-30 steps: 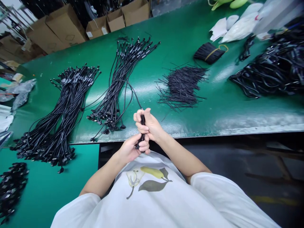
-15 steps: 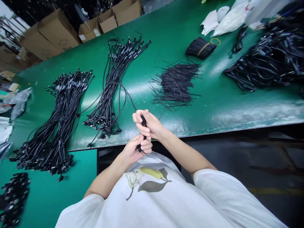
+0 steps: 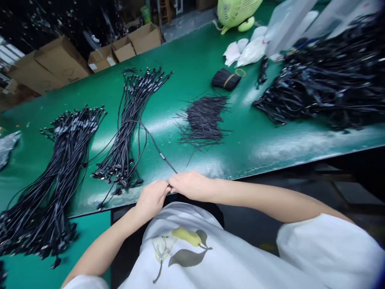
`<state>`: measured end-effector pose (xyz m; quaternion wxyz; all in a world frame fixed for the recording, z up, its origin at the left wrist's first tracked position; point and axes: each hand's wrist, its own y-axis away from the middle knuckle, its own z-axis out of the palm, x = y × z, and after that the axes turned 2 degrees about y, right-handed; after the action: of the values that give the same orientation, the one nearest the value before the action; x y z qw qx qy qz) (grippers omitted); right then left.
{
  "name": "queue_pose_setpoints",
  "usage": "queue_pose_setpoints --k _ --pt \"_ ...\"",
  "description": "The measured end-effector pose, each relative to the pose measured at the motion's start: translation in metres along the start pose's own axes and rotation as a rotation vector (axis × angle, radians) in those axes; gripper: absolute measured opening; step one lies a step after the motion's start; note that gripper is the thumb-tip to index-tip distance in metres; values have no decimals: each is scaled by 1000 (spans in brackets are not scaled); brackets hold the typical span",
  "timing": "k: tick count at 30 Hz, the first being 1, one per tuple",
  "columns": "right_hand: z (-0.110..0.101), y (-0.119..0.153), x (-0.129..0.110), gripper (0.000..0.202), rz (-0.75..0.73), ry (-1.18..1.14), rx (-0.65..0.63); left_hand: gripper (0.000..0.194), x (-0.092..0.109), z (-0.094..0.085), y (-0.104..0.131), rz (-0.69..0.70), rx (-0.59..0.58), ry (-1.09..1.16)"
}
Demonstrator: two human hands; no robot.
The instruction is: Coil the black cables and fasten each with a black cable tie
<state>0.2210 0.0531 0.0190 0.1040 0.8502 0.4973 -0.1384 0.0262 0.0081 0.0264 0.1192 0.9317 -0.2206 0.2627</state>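
Observation:
At the front edge of the green table, my left hand [image 3: 152, 198] and my right hand [image 3: 191, 184] meet, fingers closed on a black cable. Only a small dark bit of it shows between them. A length of the cable [image 3: 154, 143] with a grey tag on it runs from my right hand up to a bundle of black cables [image 3: 132, 116]. My fingers cover the rest of the held part. Beyond my right hand lies a loose pile of thin black ties [image 3: 207, 119].
Another thick cable bundle [image 3: 64, 160] lies at the left. A banded bunch of black ties [image 3: 224, 79] sits farther back, near white bags [image 3: 251, 53] and a green fan [image 3: 236, 14]. Coiled black cables [image 3: 325, 84] are heaped at the right. Cardboard boxes [image 3: 61, 60] stand behind the table.
My hands have turned from upright, one above the other, to side by side with backs up. The cable between them is now mostly hidden. My view has shifted right.

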Motion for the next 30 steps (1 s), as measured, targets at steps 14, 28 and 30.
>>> queue_pose_setpoints --k 14,28,30 --pt "6 21 16 34 -48 -43 11 43 -4 19 -15 -254 -287 780" --pt "5 89 189 31 871 280 596 43 17 29 -15 -469 188 1359" --pt "6 89 183 32 904 294 648 42 17 29 -15 -475 217 1389"
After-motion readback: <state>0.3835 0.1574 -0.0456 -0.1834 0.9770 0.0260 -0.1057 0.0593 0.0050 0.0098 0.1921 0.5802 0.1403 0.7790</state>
